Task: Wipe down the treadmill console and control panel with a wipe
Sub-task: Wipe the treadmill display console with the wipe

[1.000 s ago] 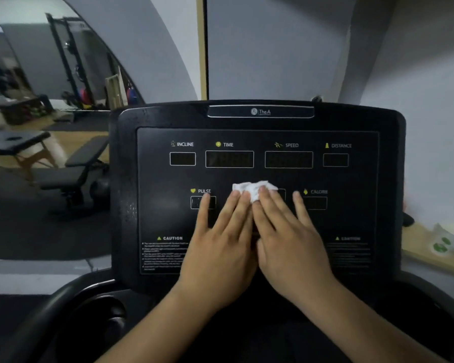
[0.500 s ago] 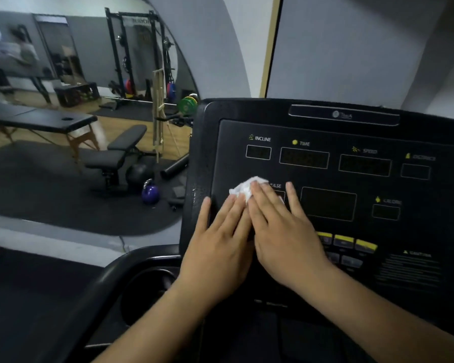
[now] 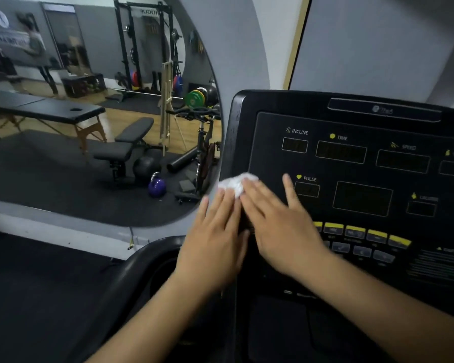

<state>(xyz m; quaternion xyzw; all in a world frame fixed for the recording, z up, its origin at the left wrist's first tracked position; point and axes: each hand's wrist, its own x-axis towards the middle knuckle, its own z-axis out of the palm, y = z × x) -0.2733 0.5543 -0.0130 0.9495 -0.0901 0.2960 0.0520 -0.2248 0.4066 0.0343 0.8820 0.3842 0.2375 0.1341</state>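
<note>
The black treadmill console (image 3: 351,121) fills the right half of the view, with dark display windows labelled INCLINE, TIME, SPEED and PULSE and a row of yellow buttons (image 3: 362,233) lower down. A crumpled white wipe (image 3: 233,183) lies at the console's left edge. My left hand (image 3: 215,237) and my right hand (image 3: 278,221) lie flat side by side, straight fingers pressing the wipe against the panel. Most of the wipe is hidden under the fingertips.
A black cup holder (image 3: 157,268) sits below the console's left side. A large wall mirror (image 3: 89,113) on the left reflects a gym: massage table, bench, purple kettlebell, rack with weight plates.
Both hands have slid the wipe leftward across the panel, from the centre by the PULSE window to the console's left edge. My head has turned left with them.
</note>
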